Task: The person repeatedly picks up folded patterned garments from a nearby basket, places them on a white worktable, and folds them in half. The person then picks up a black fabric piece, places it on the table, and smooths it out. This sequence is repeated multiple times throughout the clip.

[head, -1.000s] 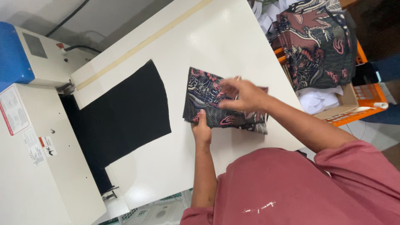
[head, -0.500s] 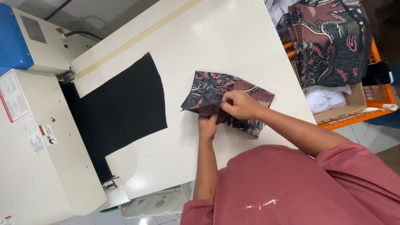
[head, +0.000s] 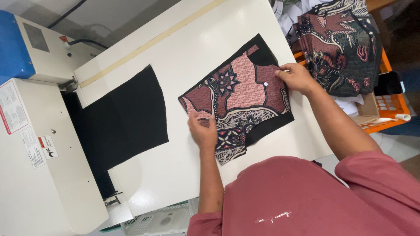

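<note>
- Patterned fabric piece [head: 245, 94], printed in maroon, pink and black with a star motif and leafy bands, lies opened out flat on the white table [head: 183, 48].
- Left hand [head: 202, 131] rests on the near-left edge of that fabric piece, fingers close together and pressed down on the cloth, thumb alongside them.
- Right hand [head: 298, 78] is at the far-right edge of the fabric piece, fingertips pinching the edge of the cloth; how the thumb sits under it cannot be told.
- Black cloth panel [head: 127, 116] lies on the same table to the left of the fabric piece, apart from it, one end running toward the mouth of the white machine [head: 48, 179].
- Blue housing [head: 13, 43] sits on the machine's far end, well away from the fabric piece.
- Stack of similar patterned cloth [head: 345, 48] lies off the table to the right of the fabric piece, over an orange crate [head: 391, 105].
- White slotted basket [head: 162, 220] shows below the table's near edge.
</note>
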